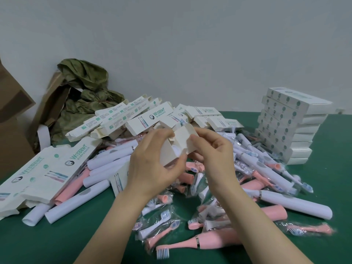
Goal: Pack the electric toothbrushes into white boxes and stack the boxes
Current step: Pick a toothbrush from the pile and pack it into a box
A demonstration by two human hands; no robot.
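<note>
Left hand [152,164] grips white box [168,152] mid-air over the heap, fingers [164,132] curled round its body. Right hand [215,155] pinches the box's open end flap between thumb and forefinger; other fingers loosely bent. Something white shows inside the open end, cannot tell what. Loose toothbrushes [297,203], pink and white, plus bagged brush heads [162,221] lie on the green tabletop [66,242] below. Stack of closed boxes [287,126] far right. Unfilled boxes [144,119] heaped behind, flattened boxes [47,168] left.
</note>
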